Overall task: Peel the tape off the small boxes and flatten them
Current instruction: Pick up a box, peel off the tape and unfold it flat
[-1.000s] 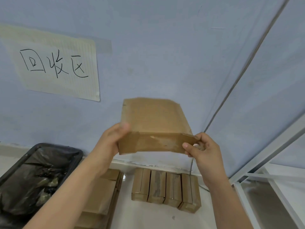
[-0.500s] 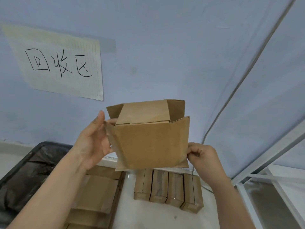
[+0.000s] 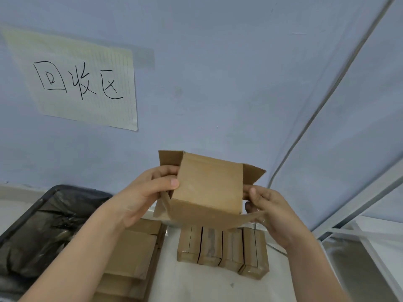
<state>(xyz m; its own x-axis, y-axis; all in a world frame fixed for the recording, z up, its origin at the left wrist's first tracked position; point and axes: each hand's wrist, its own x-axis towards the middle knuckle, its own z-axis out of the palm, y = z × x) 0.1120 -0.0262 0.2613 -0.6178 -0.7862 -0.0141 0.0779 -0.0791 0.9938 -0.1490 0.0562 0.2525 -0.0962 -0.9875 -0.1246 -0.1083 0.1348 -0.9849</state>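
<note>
While the left hand [image 3: 144,195] pinches the opened box [image 3: 207,188], the right hand [image 3: 270,212] grips it.

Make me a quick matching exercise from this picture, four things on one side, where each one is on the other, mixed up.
Things:
1. opened box
2. black bin
3. row of taped boxes
4. handwritten sign

Places:
A. taped to the wall, upper left
B. held between left hand and right hand
C. lower left, lined with a dark bag
D. on the white surface below the hands

Pairs: 1-B, 2-C, 3-D, 4-A
</note>
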